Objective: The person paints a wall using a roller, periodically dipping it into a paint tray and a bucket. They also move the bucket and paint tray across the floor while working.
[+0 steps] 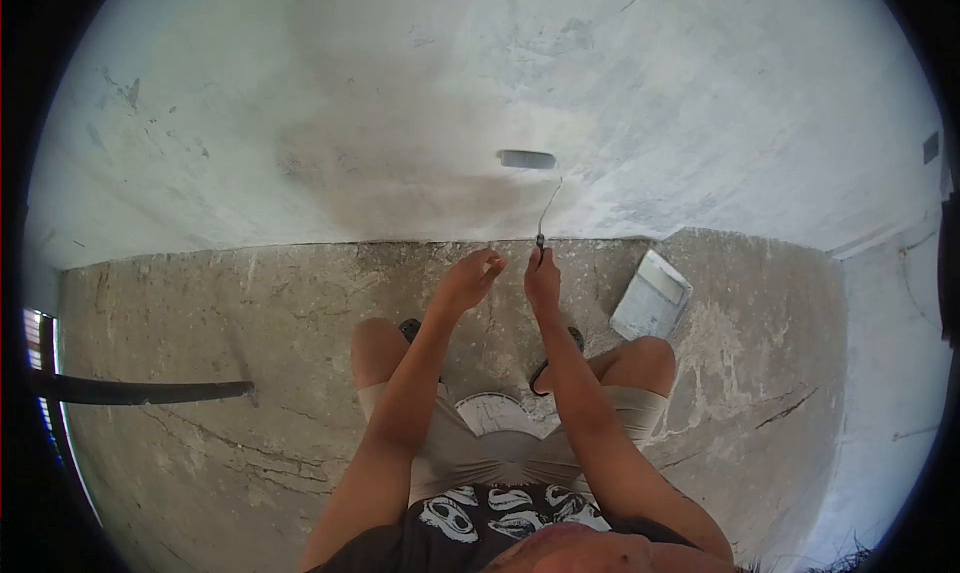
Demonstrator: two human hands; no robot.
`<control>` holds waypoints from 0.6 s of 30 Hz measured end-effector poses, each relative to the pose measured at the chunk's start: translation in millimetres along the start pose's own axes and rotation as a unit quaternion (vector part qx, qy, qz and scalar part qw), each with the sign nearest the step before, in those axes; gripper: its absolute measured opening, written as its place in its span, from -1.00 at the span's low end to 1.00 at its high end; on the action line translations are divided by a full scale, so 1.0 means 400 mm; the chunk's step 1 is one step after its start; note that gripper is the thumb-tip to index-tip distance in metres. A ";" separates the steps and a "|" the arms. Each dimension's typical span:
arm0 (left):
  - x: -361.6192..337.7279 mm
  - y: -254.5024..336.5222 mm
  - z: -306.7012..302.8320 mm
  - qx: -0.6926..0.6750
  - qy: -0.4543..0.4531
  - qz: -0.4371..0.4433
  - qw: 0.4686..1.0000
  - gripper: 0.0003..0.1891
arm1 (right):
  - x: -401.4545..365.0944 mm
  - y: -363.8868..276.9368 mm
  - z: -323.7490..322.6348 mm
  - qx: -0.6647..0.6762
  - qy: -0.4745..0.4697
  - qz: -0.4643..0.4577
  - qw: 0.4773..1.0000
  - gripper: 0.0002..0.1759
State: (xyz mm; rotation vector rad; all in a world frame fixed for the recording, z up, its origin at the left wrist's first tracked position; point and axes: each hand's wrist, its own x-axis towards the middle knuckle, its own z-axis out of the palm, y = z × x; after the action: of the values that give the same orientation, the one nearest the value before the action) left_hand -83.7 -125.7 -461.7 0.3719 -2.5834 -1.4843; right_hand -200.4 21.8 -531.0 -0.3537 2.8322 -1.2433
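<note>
A paint roller (528, 160) lies against the whitish wall (400, 103), its thin wire frame running down to a dark handle. My right hand (543, 281) is wrapped round that handle, near the foot of the wall. Just to its left, my left hand (468, 281) hangs in the air with curled fingers, apart from the roller; whether its fingertips pinch anything is too small to tell. On the floor right of my right hand sits a white paint tray (652, 295), tilted in view and smeared with paint.
Rough, cracked concrete floor (250, 343) spreads around my bent legs. A white round-edged object (494, 413) shows between my thighs. At the left, a dark bar (150, 390) reaches over the floor. Another wall (895, 373) bounds the right side.
</note>
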 end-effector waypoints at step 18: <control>-0.001 0.005 -0.015 -0.011 -0.038 -0.033 0.999 -0.50 | -0.070 -0.139 0.057 0.158 -0.031 0.046 0.986 -0.39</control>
State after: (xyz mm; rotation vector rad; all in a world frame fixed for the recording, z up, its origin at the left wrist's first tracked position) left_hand -82.3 -129.6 -457.2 0.4099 -2.6359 -1.5772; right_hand -159.7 -24.9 -507.9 -0.2409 2.5107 -1.5951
